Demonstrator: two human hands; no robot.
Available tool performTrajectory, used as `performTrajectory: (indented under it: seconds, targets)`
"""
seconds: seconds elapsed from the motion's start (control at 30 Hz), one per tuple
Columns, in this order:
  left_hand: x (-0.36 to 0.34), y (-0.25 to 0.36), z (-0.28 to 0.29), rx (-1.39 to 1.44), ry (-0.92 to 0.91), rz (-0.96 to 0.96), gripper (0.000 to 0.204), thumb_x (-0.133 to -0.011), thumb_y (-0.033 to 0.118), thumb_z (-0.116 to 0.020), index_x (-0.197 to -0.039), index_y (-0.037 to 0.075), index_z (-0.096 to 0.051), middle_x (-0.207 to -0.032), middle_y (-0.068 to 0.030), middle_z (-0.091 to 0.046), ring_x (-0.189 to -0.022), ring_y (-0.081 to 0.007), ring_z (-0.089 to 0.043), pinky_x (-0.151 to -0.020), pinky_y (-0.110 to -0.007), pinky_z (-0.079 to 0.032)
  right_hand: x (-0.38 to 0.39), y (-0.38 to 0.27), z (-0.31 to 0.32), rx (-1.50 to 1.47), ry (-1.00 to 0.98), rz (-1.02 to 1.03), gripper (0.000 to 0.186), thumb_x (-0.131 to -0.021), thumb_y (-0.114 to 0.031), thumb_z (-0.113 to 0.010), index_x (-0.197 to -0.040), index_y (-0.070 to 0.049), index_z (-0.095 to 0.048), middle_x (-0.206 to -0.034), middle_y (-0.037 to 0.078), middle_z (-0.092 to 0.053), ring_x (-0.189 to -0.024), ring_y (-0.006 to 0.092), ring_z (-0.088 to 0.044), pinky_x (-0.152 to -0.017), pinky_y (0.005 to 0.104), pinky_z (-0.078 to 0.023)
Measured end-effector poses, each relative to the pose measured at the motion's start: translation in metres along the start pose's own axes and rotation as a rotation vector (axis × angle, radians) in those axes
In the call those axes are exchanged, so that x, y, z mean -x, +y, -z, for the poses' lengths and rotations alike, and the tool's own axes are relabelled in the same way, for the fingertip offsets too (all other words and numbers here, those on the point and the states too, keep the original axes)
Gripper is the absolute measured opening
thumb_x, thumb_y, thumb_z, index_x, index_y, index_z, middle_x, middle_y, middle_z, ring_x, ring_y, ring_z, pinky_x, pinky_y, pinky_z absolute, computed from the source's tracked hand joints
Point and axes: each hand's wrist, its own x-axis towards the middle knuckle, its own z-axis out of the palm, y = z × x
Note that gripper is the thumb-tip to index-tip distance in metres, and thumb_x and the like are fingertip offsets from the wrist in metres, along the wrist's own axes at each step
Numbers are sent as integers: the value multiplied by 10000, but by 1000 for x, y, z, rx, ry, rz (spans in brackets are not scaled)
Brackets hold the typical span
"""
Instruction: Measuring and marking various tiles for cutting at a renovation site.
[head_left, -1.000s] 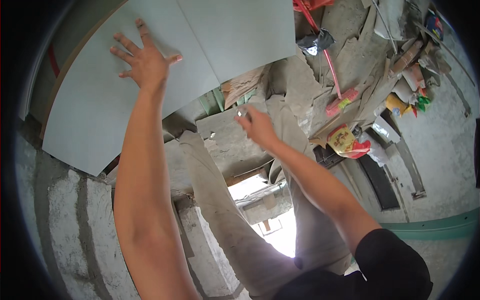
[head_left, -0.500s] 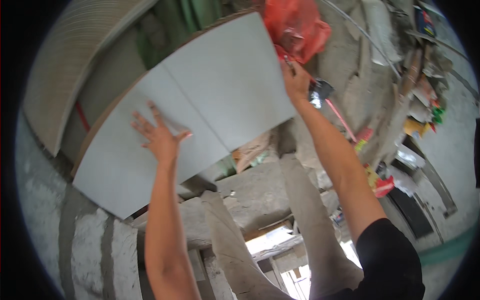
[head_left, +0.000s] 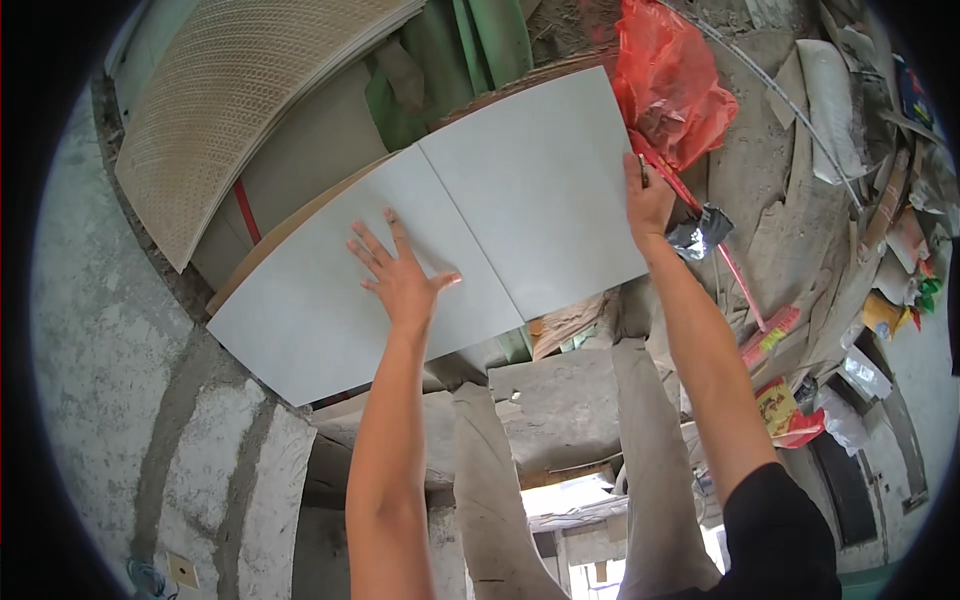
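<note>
A large, smooth light-grey tile [head_left: 545,190] lies before me. A thin straight line crosses it; I cannot tell whether this is a joint between two pieces or a scored line. My left hand [head_left: 405,290] rests flat on the part left of the line, fingers spread, holding nothing. At the tile's right edge, my right hand [head_left: 648,200] is closed with its thumb by the edge. A small dark thing shows at its fingers, too little of it to name. Brown backing shows under the tile's far edge.
Tiles with textured backs [head_left: 270,90] lean at the upper left. A red plastic bag [head_left: 675,85] touches the far right corner. A red-and-white strip [head_left: 738,275], a long thin rod [head_left: 780,95] and loose wrappers lie rightward. My legs straddle a concrete block [head_left: 555,400].
The whole scene has shifted right in the picture as my view turned. Both hands keep about the same places on the tile, the left still spread flat and the right at its edge.
</note>
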Motion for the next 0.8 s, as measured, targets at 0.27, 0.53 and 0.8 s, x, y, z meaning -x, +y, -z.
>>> performTrajectory:
  seconds: [0.27,0.53,0.8]
  targets:
    - [-13,12,0,-52,-77,31,1599,-584,400,-1072,-1780,292,-17,-1804,-268,184,-1636,-599,92,-1073,-932,-301,-28,-10,-18,-272,294,356,607,-1067,-592,-639,-957,-6,-759,-839,268,-682,-730,419,-658,-729,489,-515]
    - [-5,4,-1,-3,-39,20,1662,-558,377,-1086,-1773,329,48,-1790,-243,265,-1628,-580,183,-1068,-939,-294,-14,-10,57,-139,43,-82,851,-1029,-757,-594,-792,59,-636,-642,165,-418,-659,242,-401,-654,449,-456]
    - [-11,13,-2,-19,-52,35,1697,-513,433,-1089,-1775,307,38,-1794,-231,261,-1633,-575,169,-1092,-914,-318,-37,12,109,-26,103,-79,894,-1013,-790,-586,-752,64,-550,-641,181,-413,-659,240,-372,-625,462,-421]
